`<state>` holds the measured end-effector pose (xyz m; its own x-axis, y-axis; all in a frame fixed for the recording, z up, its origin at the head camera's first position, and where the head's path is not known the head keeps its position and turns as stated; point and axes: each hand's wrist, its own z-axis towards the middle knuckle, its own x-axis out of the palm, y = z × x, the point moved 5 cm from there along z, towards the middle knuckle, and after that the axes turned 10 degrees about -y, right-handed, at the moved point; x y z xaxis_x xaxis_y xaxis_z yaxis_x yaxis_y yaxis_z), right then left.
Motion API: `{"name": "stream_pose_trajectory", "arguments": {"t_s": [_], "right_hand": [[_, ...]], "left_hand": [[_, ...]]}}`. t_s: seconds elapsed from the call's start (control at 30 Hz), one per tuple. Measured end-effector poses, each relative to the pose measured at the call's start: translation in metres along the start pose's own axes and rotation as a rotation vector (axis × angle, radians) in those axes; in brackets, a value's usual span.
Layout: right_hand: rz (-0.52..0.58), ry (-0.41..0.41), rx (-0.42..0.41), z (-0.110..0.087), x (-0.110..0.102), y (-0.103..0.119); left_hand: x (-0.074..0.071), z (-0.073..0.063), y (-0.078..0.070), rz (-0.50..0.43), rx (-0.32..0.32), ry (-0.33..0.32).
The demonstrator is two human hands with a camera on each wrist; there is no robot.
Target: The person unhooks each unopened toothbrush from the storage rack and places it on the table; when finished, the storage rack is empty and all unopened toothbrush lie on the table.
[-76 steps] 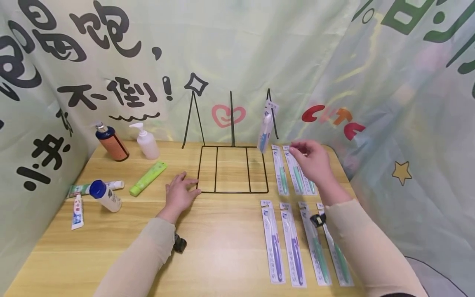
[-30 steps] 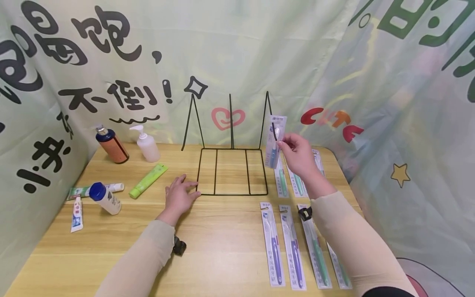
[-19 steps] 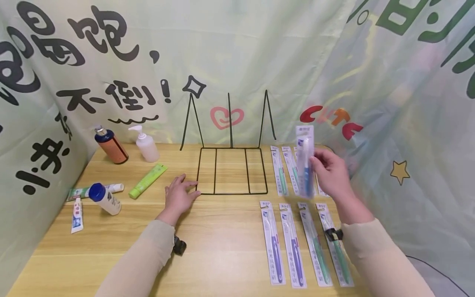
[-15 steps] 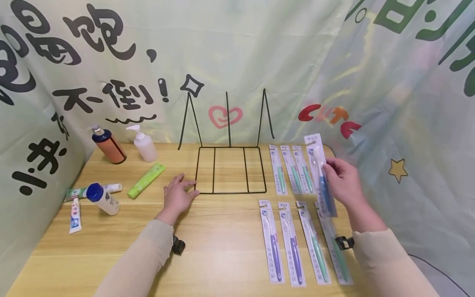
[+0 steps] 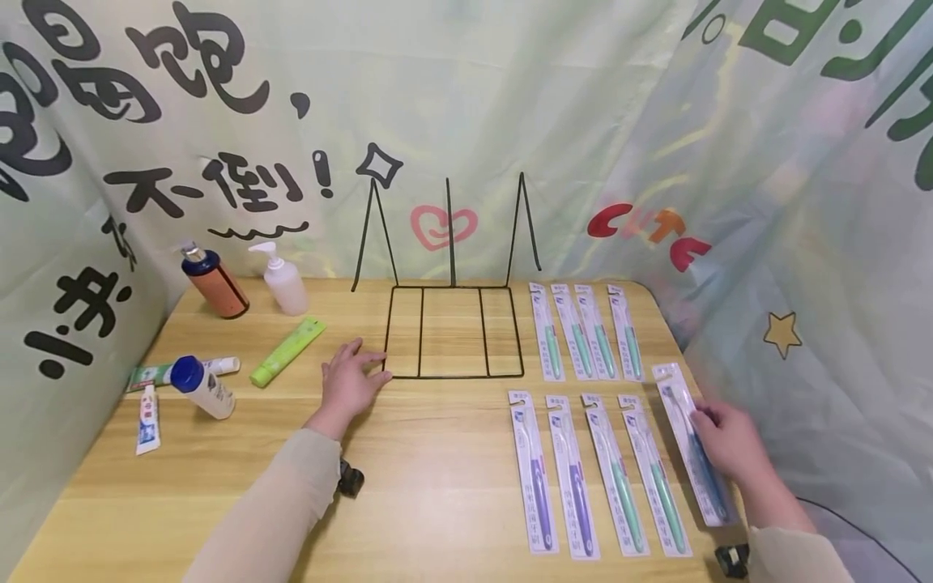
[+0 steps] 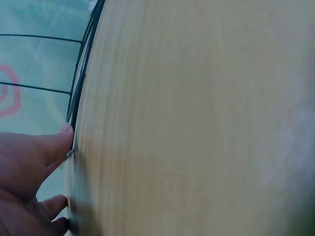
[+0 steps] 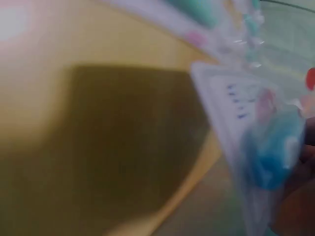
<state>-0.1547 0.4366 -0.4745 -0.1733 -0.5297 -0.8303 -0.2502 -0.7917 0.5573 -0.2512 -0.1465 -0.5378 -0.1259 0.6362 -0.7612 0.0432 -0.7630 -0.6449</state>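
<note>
My right hand point(image 5: 734, 445) pinches the edge of a packaged toothbrush point(image 5: 681, 425) with a blue handle, low by the right table edge. Up close in the right wrist view, the clear blister point(image 7: 278, 152) and white card of this pack are blurred. My left hand point(image 5: 352, 380) rests at the front left corner of a black wire rack point(image 5: 453, 376), fingers spread. In the left wrist view its thumb point(image 6: 54, 145) touches the corner wire. No packs hang from the rack's upright prongs point(image 5: 449, 235).
Several green-handled packs point(image 5: 551, 348) lie in a back row. In front lie purple-handled packs point(image 5: 541, 502) and green-handled packs point(image 5: 663, 498). At left are an orange bottle point(image 5: 222, 287), a pump bottle point(image 5: 286, 287), a green tube point(image 5: 287, 352), a blue-capped bottle point(image 5: 207, 389) and toothpaste tubes point(image 5: 149, 421).
My right hand has taken the blue toothbrush pack off the rack's right prong and brought it right and toward me, down beside the front row. My left hand has stayed at the rack corner.
</note>
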Motion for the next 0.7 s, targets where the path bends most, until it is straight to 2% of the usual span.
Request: {"name": "stream_pose_trajectory", "arguments": {"t_s": [0.13, 0.27, 0.37, 0.5, 0.6, 0.7], "right_hand": [[-0.022, 0.09, 0.083, -0.009, 0.009, -0.026], [-0.027, 0.138, 0.14, -0.011, 0.018, -0.036], [-0.057, 0.148, 0.149, -0.011, 0.023, -0.037], [-0.202, 0.126, 0.076, -0.013, 0.022, -0.026], [-0.31, 0.106, 0.014, -0.017, 0.019, -0.008], [-0.309, 0.089, -0.021, -0.02, 0.022, 0.015]], "left_hand": [[-0.002, 0.0, 0.001, 0.005, -0.005, -0.003], [-0.004, -0.001, 0.003, 0.003, -0.016, -0.008], [-0.004, -0.001, 0.003, 0.001, -0.014, -0.01], [-0.004, -0.002, 0.002, -0.005, -0.01, -0.013], [-0.001, -0.001, 0.0, -0.013, -0.009, -0.007], [0.002, -0.001, -0.001, -0.017, -0.012, -0.002]]}}
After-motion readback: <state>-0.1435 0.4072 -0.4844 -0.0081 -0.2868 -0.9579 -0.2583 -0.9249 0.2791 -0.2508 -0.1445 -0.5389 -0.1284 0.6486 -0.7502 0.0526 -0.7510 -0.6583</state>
